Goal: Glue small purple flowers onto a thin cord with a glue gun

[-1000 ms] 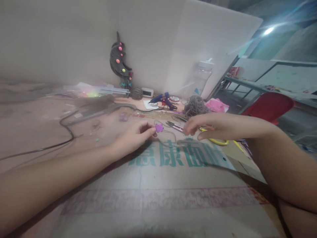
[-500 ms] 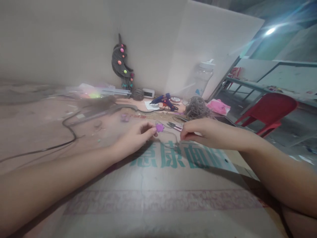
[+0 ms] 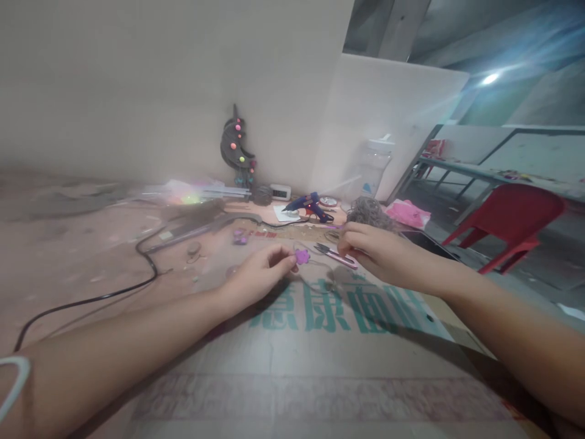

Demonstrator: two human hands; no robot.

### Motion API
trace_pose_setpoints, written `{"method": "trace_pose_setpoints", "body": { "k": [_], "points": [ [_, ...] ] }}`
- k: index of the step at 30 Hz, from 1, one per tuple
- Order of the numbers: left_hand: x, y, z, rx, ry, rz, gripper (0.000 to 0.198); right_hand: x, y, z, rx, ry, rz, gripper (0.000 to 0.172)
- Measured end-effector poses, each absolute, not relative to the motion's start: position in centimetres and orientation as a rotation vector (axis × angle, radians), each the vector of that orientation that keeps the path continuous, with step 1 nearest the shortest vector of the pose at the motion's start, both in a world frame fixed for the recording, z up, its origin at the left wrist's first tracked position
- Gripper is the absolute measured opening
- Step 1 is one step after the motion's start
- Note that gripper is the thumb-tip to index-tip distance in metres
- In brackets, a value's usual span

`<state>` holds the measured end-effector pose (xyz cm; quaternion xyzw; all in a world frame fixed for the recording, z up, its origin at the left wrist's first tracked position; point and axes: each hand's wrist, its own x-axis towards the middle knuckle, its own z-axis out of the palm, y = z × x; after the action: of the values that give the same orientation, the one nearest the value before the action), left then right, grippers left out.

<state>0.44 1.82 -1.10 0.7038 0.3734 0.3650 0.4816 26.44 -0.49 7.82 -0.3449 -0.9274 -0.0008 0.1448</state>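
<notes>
My left hand pinches a small purple flower-shaped piece between thumb and fingertips. A thin grey strand curves over the printed sheet just beyond and below the flower. To the right, my right hand is closed, its fingertips bent together; whatever they pinch is hidden or too small to make out. Thread snips with pink handles lie between the two hands, their dark blades pointing left. Behind my right hand sits a loose tangle of grey yarn.
A blue glue gun rests behind the hands, its black cable running left. At the back stand a clear bottle and a grey crescent ornament with coloured balls. A phone lies right; a red chair stands beyond.
The camera view has tilted upward, so everything sits lower. My right hand has shifted slightly away towards the yarn, uncovering more of the snips. My left hand keeps its pinch on the purple flower.
</notes>
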Motion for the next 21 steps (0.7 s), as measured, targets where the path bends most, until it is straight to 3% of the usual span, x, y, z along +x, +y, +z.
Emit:
{"method": "trace_pose_setpoints", "body": {
  "k": [5,15,21],
  "points": [
    [0.6,1.7,-0.8,1.718,0.917,0.899,0.024,26.8,-0.4,7.2,-1.028,-2.731,-0.043,0.024],
    [0.7,1.8,-1.0,1.710,0.898,0.912,0.024,26.8,0.5,6.8,-1.344,-2.591,0.003,0.016],
    [0.8,1.8,-1.0,1.705,0.905,0.909,0.024,27.6,2.9,6.7,-1.438,-2.470,-0.091,0.036]
  ]
}}
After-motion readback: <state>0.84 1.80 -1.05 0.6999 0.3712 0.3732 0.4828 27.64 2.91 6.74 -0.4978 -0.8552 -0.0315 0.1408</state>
